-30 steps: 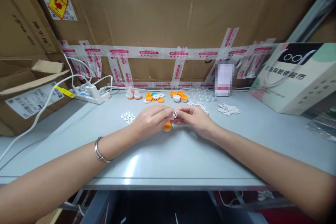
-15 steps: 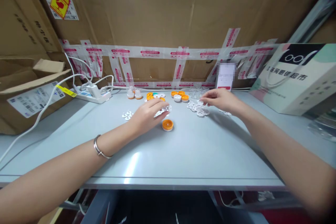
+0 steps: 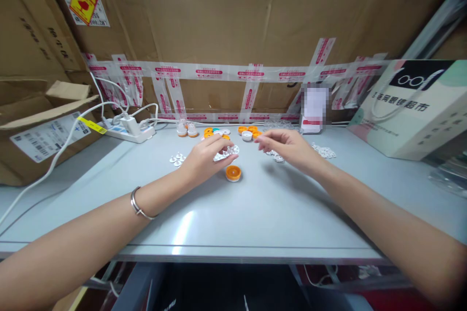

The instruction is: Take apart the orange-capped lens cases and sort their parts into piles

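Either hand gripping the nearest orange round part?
No, the nearest orange round part sits on the table, apart from the left hand and right hand.

Free passage across near tabletop (image 3: 262, 223), orange cup (image 3: 233, 173) beyond.

The fingers of the person's bare left hand (image 3: 207, 158) cover part of the small white spoked plastic pieces (image 3: 234, 149) they hold, so the count stays unclear, and whether the bare right hand (image 3: 290, 146) pinches anything is too small to tell. The right hand also hides much of the flat white openwork plastic pieces (image 3: 278, 159) beneath it, while pixelation blurs the upright phone (image 3: 314, 107). The frame's edges cut off the open brown cardboard carton (image 3: 22, 155), the pale printed paper bag (image 3: 404, 129) and the clear container (image 3: 448, 175).
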### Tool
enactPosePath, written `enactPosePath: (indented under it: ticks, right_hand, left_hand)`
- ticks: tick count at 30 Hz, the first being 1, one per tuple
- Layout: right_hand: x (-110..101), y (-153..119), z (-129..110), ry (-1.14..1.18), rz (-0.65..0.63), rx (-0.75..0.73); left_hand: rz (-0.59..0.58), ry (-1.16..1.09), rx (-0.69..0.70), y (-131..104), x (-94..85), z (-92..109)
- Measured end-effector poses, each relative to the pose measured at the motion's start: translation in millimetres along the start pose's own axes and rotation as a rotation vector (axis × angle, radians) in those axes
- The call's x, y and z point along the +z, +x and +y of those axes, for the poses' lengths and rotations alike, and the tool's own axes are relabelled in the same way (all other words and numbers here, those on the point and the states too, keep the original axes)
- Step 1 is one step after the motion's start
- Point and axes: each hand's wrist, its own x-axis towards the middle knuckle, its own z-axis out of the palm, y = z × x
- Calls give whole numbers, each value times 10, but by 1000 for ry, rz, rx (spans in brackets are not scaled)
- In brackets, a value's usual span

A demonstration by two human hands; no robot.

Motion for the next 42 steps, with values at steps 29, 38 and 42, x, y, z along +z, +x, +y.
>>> enactPosePath:
  ticks: [29,38,42]
  right_hand:
    - [-1226,146,594,-536,220,355]
    - [212,-58,25,-109,-168,-129]
    - [451,-125,100,-86,-264,-122]
  left_hand:
    - [-574,-163,-168,-12,-155,0]
    - [-588,-260,-261,-11,-84,-3]
    - [-569,-278,-279,-26,-44,-15]
